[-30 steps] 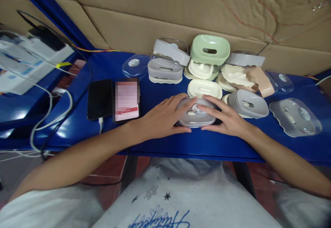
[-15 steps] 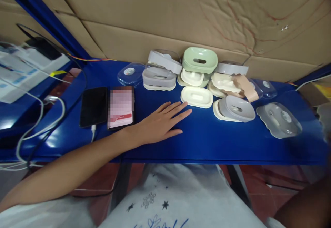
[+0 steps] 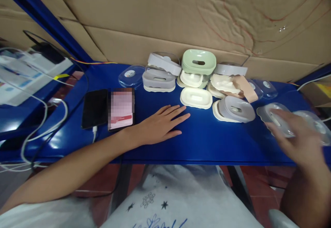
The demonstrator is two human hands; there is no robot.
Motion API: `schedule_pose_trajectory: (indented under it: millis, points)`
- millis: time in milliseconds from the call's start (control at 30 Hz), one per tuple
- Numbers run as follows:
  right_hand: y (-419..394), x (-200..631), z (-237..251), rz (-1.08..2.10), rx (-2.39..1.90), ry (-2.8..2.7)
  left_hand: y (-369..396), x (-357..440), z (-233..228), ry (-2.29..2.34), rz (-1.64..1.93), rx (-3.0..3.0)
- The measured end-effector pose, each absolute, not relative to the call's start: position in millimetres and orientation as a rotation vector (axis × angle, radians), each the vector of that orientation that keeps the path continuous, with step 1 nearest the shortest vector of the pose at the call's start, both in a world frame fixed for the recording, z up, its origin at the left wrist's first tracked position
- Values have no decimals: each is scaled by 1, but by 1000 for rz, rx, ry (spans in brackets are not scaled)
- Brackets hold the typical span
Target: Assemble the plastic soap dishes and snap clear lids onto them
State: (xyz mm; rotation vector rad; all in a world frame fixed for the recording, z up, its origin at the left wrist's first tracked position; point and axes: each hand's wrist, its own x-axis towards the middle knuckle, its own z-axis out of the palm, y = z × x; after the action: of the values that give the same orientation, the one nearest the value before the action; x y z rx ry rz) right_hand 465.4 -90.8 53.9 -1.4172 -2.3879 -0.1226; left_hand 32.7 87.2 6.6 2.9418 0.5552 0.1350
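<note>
Head view: The left hand (image 3: 161, 126) lies released, fingers spread on the table (image 3: 201, 145), near the cream tray (image 3: 196, 98). The right hand (image 3: 301, 135) is blurred over the grey clear-lidded soap box (image 3: 266, 112) at the table's right; whether it grasps anything cannot be told. A second clear-lidded box (image 3: 320, 128) lies just beside. Advisable: light fingers, lids unpressed, boxes kept apart. Compared with half a second ago, the right hand has entered view; the left is unchanged.
</note>
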Motion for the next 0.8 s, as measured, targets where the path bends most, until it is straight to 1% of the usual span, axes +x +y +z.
schedule_pose_trajectory:
  millis: [233, 333, 433, 533, 633, 800]
  points:
    - [-13, 391, 45, -184, -1378, -2534, 85, 35, 10, 455, 280, 2993]
    - [1, 366, 41, -183, -1247, -2648, 84, 36, 14, 394, 401, 2982]
    - [6, 344, 41, -113, -1042, -2687, 84, 36, 17, 358, 490, 2975]
    - [10, 335, 45, -72, -942, -2607, 83, 36, 19, 334, 597, 2974]
    - [12, 337, 47, -12, -981, -2454, 81, 36, 18, 287, 721, 2975]
    - [9, 335, 42, 96, -1050, -2251, 76, 39, 17, 205, 702, 3017]
